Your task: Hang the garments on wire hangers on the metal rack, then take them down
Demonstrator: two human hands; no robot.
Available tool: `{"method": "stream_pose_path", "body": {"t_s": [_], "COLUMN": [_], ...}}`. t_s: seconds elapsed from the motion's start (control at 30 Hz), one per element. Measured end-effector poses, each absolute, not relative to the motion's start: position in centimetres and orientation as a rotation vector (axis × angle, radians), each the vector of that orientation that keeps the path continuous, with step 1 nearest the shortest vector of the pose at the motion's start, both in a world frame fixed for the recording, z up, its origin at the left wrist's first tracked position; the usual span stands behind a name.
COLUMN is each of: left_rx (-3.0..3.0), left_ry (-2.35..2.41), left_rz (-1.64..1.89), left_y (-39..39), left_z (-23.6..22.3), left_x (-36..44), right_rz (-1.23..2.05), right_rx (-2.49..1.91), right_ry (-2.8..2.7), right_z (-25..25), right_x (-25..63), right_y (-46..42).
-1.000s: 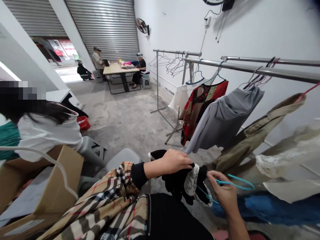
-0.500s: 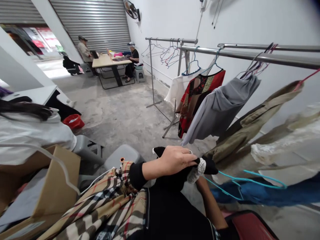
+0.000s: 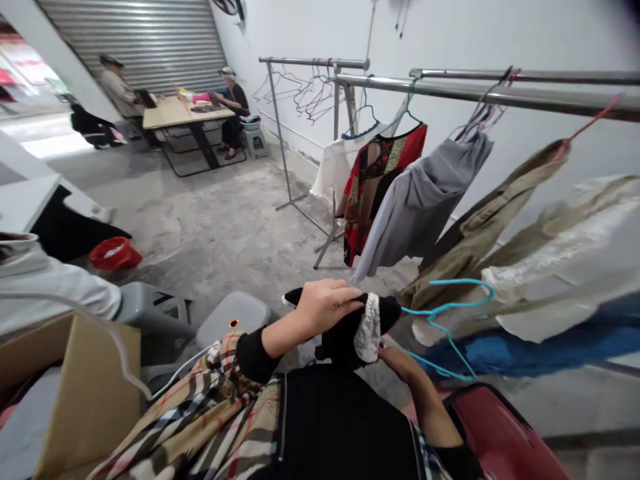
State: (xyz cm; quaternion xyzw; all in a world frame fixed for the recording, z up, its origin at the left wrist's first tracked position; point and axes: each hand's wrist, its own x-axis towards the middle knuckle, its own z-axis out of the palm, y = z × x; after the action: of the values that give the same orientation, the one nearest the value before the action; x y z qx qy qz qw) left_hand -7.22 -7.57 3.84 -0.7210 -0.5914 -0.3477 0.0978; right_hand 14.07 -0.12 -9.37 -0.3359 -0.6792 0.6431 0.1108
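Note:
In front of my lap, a black garment with a crinkled white trim is bunched up in my hands. My left hand lies over its top with the fingers closed on the cloth. A turquoise clothes hanger has one end inside the garment; its hook and other arm stick out to the right. Low at the right edge of the cloth, beside the white trim, my right hand grips the garment. Its fingertips are partly hidden, close to the hanger's lower bar.
Clothes racks on the right carry a red patterned top, a grey top and khaki clothing. A grey stool, cardboard box and red bin stand left. Two people sit at a far table.
My view has turned a little right. The hanger has tilted so its hook points higher, and the white trim now hangs more fully in view. Both hands stay at the garment.

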Motion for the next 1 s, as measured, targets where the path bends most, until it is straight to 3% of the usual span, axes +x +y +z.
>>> {"method": "stream_pose_path", "body": {"t_s": [0.1, 0.2, 0.37, 0.5, 0.67, 0.83, 1.0], "left_rx": [-2.091, -1.988, -1.886, -1.952, -2.092, -2.085, -1.969], "left_ry": [-1.842, -1.933, -1.926, -1.854, -1.748, -1.709, -1.827], "left_rz": [-1.102, -1.211, -1.426, -1.44, -1.384, -1.374, -1.323], "left_y": [-7.7, -7.6, -7.0, -7.1, -7.2, -7.5, -7.8], "left_z": [4.3, 4.6, 4.7, 4.7, 4.7, 4.4, 2.9], "left_x": [-8.4, -9.7, -11.1, -10.5, -9.3, -9.9, -12.2], "right_rz": [1.753, 1.464, 1.302, 1.412, 1.56, 1.721, 1.75], "right_rx": [-1.031, -1.151, -1.271, -1.384, -1.525, -1.443, -1.281], "right_ry": [-2.175, -2.088, -1.967, -1.967, -1.526, -1.083, -0.649], "right_z": [-8.5, -7.5, -6.9, -7.5, -10.2, -12.5, -11.8], "right_x": [14.2, 14.6, 15.5, 15.0, 12.4, 10.9, 13.6], "right_y": [0.9, 2.2, 2.6, 2.4, 3.7, 4.6, 5.3]}}
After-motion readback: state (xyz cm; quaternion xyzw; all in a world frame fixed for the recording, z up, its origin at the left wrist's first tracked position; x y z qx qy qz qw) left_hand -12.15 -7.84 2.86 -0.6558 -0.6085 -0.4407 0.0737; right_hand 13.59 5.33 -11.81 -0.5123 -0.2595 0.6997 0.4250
